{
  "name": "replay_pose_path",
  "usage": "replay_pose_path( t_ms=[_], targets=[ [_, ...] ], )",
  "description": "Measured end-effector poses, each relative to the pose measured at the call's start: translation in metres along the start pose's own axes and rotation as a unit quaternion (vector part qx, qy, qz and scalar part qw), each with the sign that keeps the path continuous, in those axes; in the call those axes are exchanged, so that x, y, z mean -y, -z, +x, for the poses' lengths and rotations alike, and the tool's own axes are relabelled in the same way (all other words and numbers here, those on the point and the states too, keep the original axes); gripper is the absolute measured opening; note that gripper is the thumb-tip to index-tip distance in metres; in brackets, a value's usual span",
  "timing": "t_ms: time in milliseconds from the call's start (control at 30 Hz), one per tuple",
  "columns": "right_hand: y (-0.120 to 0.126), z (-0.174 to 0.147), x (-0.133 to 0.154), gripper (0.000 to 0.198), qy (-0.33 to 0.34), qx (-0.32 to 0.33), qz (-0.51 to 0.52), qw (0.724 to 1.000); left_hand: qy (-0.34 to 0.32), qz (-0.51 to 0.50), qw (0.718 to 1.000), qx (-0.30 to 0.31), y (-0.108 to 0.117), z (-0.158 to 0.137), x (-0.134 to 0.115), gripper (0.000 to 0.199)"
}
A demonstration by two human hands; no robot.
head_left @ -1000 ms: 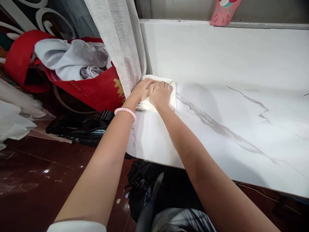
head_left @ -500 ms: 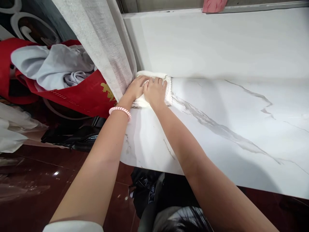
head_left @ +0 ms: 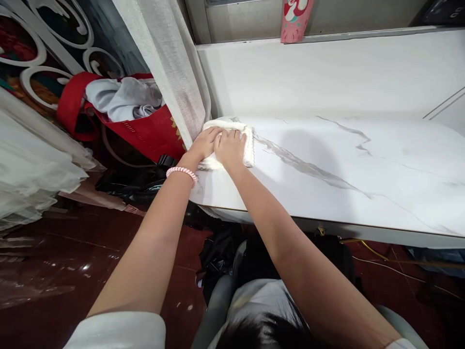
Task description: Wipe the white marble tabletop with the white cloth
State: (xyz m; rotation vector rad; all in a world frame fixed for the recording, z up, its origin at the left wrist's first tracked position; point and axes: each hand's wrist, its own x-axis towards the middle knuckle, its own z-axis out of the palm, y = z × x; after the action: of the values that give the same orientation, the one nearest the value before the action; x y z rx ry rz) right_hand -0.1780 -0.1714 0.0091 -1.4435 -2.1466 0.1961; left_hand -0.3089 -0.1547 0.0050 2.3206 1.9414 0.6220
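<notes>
A folded white cloth (head_left: 248, 151) lies flat on the white, grey-veined marble-look surface (head_left: 308, 150), at its left end near the back panel. My left hand (head_left: 204, 144) rests on the cloth's left part, fingers stretched out, with a pink coiled band (head_left: 181, 170) around the wrist. Beside it, my right hand (head_left: 230, 148) presses flat on the middle of the cloth, its fingers pointing to the back. The two hands touch. A pale curtain (head_left: 178, 63) hangs against the cloth's left side.
Left of the curtain stands a red bag (head_left: 141, 138) with light grey fabric (head_left: 123, 97) in it. White tulle (head_left: 32, 160) hangs further left. A pink item (head_left: 296, 19) sits on the ledge behind the back panel. Cables (head_left: 378, 252) run below the surface's front edge.
The view has shifted, showing more of the ledge, the front edge and the floor. Both hands and the cloth have come slightly away from the back panel, still pressed on the surface.
</notes>
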Motion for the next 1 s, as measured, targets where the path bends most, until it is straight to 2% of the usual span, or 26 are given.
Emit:
replay_pose_path(
  t_ms=[333,500,667,800,1000],
  targets=[
    [0.033,-0.078,0.005,0.048,0.008,0.014,-0.006,1.0,-0.003,0.009,1.0,0.003,0.002,-0.071,-0.036,0.046],
    [0.049,-0.103,-0.008,0.046,0.018,0.01,-0.002,1.0,0.004,0.008,1.0,-0.015,-0.008,-0.087,-0.058,0.047],
    [0.068,-0.115,-0.037,0.044,0.017,0.025,-0.009,1.0,0.04,0.005,0.999,-0.027,-0.021,-0.086,-0.102,0.043],
    [0.082,-0.111,-0.065,0.042,0.001,0.041,-0.014,0.999,0.047,-0.01,0.998,-0.037,-0.031,-0.074,-0.137,0.037],
    [0.082,-0.082,-0.102,0.042,0.003,0.049,-0.023,0.999,0.064,-0.052,0.996,-0.033,-0.046,-0.038,-0.153,0.042]
  ],
)
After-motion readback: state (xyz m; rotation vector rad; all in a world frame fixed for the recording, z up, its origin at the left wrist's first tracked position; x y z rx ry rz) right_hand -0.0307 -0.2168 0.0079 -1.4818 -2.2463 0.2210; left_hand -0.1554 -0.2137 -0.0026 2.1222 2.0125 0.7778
